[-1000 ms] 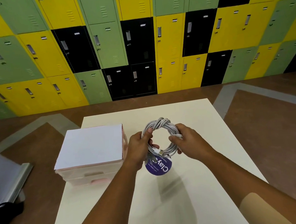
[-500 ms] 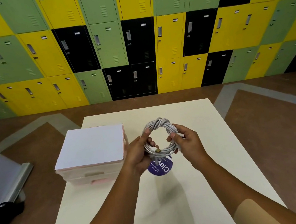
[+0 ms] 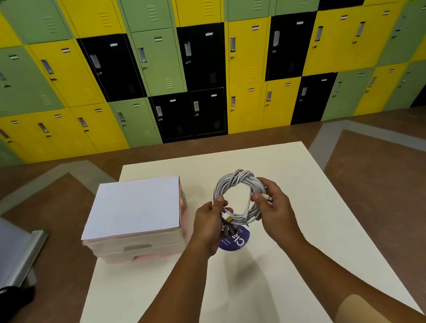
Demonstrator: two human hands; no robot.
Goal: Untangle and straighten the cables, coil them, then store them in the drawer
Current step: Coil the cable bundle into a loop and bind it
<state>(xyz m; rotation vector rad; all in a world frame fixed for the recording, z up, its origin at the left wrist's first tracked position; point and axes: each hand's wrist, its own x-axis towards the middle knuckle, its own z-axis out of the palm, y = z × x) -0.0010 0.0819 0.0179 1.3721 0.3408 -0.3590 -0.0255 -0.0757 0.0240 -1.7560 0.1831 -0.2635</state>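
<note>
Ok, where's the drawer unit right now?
In the head view the drawer unit sits on the table's left side, just left of the left hand, which holds the coiled cable together with the right hand.

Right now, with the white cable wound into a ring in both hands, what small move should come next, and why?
Probably pass the coiled white cable wholly to the right hand. Both hands grip it above the table, it already looks neatly looped, and the plastic drawer unit beside the left hand appears closed, so that hand needs freeing to pull a drawer open.
</note>
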